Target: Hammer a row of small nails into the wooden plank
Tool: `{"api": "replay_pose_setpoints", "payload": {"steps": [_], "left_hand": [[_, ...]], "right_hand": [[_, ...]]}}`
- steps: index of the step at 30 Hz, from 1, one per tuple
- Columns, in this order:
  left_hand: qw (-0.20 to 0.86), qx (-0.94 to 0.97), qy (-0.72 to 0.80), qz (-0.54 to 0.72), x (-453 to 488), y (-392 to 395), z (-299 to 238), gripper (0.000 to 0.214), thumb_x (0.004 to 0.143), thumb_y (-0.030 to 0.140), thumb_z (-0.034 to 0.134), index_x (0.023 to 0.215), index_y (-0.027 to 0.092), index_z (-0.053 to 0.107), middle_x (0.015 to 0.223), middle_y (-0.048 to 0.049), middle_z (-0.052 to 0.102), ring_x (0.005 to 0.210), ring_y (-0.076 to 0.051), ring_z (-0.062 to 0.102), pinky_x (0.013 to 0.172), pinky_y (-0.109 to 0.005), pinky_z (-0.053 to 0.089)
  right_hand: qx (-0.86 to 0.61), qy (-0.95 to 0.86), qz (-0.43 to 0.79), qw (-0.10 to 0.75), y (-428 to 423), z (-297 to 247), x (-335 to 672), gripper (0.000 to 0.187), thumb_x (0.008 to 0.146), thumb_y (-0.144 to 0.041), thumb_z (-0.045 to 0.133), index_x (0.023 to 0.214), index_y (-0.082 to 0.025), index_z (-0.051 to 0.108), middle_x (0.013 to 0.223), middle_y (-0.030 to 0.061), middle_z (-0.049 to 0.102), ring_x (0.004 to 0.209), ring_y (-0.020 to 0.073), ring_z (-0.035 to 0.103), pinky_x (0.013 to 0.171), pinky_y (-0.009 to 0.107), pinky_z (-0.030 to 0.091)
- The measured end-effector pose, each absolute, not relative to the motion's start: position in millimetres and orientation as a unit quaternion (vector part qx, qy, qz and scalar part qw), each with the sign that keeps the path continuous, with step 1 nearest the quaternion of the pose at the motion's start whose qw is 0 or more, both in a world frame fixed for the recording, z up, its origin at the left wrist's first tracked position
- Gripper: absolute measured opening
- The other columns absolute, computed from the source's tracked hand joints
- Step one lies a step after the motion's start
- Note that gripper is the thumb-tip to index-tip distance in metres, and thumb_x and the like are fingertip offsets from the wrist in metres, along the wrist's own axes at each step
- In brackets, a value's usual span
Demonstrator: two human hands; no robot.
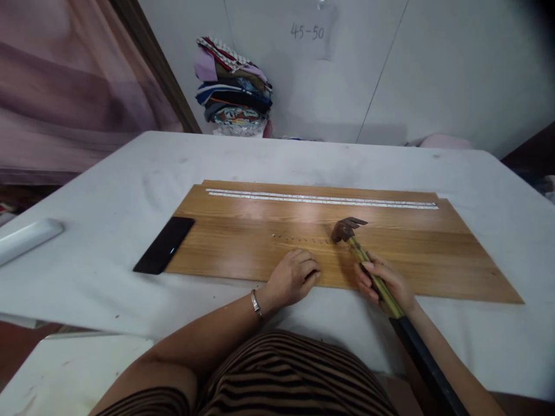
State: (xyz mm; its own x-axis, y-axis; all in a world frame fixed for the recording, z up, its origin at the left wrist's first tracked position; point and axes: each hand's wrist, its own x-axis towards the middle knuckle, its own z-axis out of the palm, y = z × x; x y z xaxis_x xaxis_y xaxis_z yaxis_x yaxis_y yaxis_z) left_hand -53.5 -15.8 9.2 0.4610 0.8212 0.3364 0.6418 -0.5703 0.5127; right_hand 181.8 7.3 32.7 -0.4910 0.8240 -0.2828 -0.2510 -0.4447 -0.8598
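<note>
My right hand (pixel 392 283) is wrapped round the yellow and black handle of a claw hammer (pixel 346 229). Its rusty head is over the wooden board (pixel 433 254), at the right end of a row of several small nails (pixel 299 239). Fingers curled in, my left hand (pixel 292 278) rests at the board's near edge, just below that row. Whatever those fingers may hold is hidden. Two thin white strips with printed marks (pixel 321 199) run along the far part of the board.
A black phone (pixel 165 245) lies over the board's left end. The board is on a white-covered table (pixel 108 242), with a white rounded object (pixel 30 238) at far left. Folded clothes (pixel 236 86) are stacked behind the table, by a wall marked "45-50". A pink curtain (pixel 73 86) hangs left.
</note>
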Motion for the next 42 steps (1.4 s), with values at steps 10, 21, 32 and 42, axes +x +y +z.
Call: {"api": "replay_pose_setpoints", "payload": {"steps": [10, 21, 32, 42], "left_hand": [[0.146, 0.842, 0.439, 0.279, -54, -17, 7, 0.012, 0.09, 0.022, 0.053, 0.086, 0.017, 0.063, 0.085, -0.006, 0.064, 0.083, -0.019, 0.057, 0.077, -0.033, 0.045], [0.147, 0.84, 0.44, 0.282, -54, -16, 6, 0.009, 0.089, 0.02, 0.055, 0.087, 0.017, 0.063, 0.086, -0.0053, 0.065, 0.085, -0.018, 0.058, 0.078, -0.032, 0.046], [0.121, 0.836, 0.445, 0.299, -54, -18, 2, 0.01, 0.09, 0.019, 0.053, 0.086, 0.017, 0.062, 0.087, -0.0057, 0.063, 0.085, -0.018, 0.056, 0.078, -0.032, 0.047], [0.086, 0.839, 0.459, 0.281, -52, -18, -1, 0.013, 0.092, 0.02, 0.05, 0.089, 0.017, 0.062, 0.091, -0.0061, 0.063, 0.087, -0.018, 0.056, 0.08, -0.033, 0.046]], "right_hand": [[-0.361, -0.397, 0.769, 0.347, 8, 28, 181, 0.026, 0.084, -0.038, 0.06, 0.099, -0.02, 0.049, 0.054, -0.007, 0.048, 0.031, 0.0051, 0.036, 0.031, 0.017, 0.022], [-0.355, -0.404, 0.766, 0.351, 9, 25, 181, 0.027, 0.083, -0.04, 0.062, 0.093, -0.02, 0.048, 0.055, -0.0068, 0.05, 0.032, 0.0045, 0.039, 0.031, 0.016, 0.025], [-0.349, -0.409, 0.765, 0.355, 10, 22, 181, 0.026, 0.082, -0.04, 0.063, 0.091, -0.02, 0.048, 0.053, -0.0071, 0.05, 0.03, 0.0045, 0.039, 0.031, 0.016, 0.024], [-0.339, -0.41, 0.767, 0.358, 14, 22, 181, 0.028, 0.08, -0.04, 0.063, 0.093, -0.021, 0.047, 0.053, -0.0079, 0.051, 0.03, 0.006, 0.04, 0.029, 0.017, 0.026]]}}
